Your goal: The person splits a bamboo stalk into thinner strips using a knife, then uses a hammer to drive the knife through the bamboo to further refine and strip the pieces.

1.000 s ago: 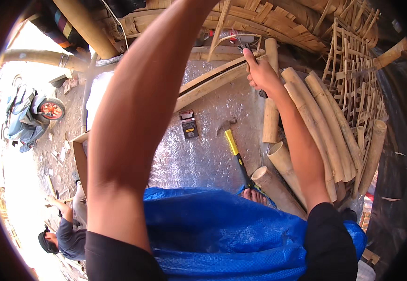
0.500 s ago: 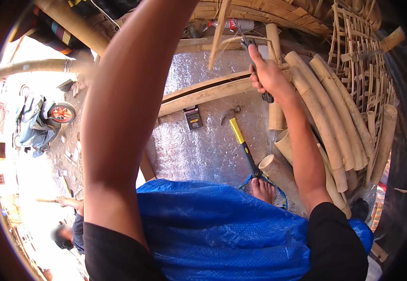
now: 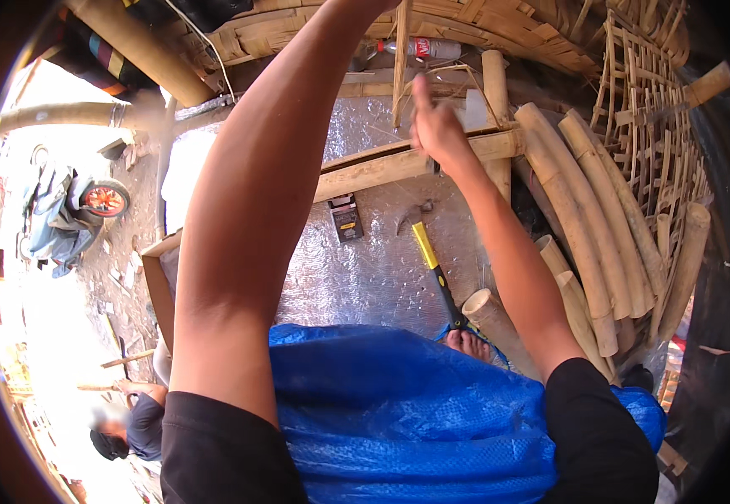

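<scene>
The right hand [image 3: 439,134] is blurred, thumb extended, fingers curled; whether it grasps an item cannot be determined. The left hand [image 3: 379,4] is cut off by the upper edge; its grip cannot be determined. 1 thin, tan bamboo strip [image 3: 400,71] extends downward beside the left hand, left of the right hand. 1 long, split bamboo length [image 3: 382,173] lies below. Farther down, 1 claw hammer with a yellow-and-black handle [image 3: 425,245] rests on silver foil sheeting [image 3: 319,286].
</scene>
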Tool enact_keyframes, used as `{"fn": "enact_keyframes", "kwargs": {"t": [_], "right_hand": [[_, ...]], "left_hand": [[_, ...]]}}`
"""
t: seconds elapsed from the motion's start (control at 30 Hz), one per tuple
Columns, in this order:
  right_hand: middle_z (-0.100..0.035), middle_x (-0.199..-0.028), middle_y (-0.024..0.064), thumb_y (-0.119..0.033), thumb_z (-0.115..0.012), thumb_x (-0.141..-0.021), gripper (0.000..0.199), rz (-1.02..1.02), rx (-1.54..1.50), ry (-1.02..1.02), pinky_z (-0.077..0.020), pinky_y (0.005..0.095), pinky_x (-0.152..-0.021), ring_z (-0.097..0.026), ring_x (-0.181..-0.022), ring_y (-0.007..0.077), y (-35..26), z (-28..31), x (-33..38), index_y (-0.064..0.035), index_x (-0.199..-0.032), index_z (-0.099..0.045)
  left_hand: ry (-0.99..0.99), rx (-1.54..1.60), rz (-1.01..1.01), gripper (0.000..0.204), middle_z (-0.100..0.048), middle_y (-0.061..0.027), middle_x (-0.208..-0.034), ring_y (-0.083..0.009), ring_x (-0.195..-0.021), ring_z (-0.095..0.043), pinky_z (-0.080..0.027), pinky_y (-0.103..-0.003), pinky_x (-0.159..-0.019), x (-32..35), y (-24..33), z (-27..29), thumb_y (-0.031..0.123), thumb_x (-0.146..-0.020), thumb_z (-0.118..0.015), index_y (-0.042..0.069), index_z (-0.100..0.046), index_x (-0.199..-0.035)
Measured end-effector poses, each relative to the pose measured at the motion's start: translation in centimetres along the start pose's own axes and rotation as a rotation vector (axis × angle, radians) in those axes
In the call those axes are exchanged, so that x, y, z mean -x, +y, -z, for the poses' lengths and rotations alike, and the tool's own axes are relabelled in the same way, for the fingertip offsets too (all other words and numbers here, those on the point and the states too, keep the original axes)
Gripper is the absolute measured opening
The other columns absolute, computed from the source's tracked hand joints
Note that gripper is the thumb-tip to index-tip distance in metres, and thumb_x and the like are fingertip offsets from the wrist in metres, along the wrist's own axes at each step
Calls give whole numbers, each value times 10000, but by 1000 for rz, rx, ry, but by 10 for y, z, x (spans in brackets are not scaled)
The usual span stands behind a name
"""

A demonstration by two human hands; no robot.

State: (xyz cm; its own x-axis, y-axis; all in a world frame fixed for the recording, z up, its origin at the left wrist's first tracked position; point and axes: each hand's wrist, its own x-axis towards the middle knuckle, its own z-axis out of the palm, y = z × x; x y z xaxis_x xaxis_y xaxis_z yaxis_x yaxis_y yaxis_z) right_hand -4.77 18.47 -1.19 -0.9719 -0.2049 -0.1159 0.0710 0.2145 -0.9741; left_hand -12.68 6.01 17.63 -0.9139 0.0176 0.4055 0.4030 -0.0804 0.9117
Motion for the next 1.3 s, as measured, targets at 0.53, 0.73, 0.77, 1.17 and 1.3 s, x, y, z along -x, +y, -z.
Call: {"fn": "enact_keyframes", "kwargs": {"t": [0.53, 0.73, 0.77, 1.17, 1.3], "right_hand": [[-486, -593, 14, -731, -426, -959, 713, -155, 359, -133, -389, 294, -413, -469, -451, 136, 12, 24, -26, -53, -761, -522], [-563, -586, 123, -599, -304, -1053, 720, -357, 501, -340, -474, 404, -477, -530, -430, 229, 4, 8, -18, -11, -709, -538], [-604, -632, 155, -574, -321, -1057, 717, -344, 699, -363, -506, 442, -543, -591, -500, 278, -11, 8, -26, 15, -743, -583], [-489, -617, -9, -697, -473, -964, 690, -337, 679, -351, -373, 245, -418, -485, -501, 90, -47, 50, -31, -23, -840, -553], [-515, -622, 53, -663, -491, -974, 669, -161, 805, -238, -423, 321, -479, -500, -518, 158, -63, 75, -17, -9, -853, -557]], "left_hand": [[82, 1, 61, 256, -438, 17, -540, -97, -419, -407, -295, -293, -393, 23, 10, 46, 202, -916, -646, 77, -573, -705], [152, 24, -4, 191, -485, -7, -562, -109, -404, -405, -295, -284, -388, 12, 20, 57, 192, -923, -641, 39, -643, -807], [175, 8, 12, 188, -497, -14, -569, -111, -403, -404, -297, -283, -389, 17, 17, 63, 191, -925, -637, 36, -647, -820], [160, 28, -52, 252, -493, -6, -578, -117, -428, -444, -347, -304, -408, 22, 28, 43, 216, -902, -653, 66, -572, -716], [123, 37, -145, 181, -457, 7, -581, -109, -435, -422, -320, -292, -407, 22, 86, 48, 199, -928, -618, 48, -601, -830]]}}
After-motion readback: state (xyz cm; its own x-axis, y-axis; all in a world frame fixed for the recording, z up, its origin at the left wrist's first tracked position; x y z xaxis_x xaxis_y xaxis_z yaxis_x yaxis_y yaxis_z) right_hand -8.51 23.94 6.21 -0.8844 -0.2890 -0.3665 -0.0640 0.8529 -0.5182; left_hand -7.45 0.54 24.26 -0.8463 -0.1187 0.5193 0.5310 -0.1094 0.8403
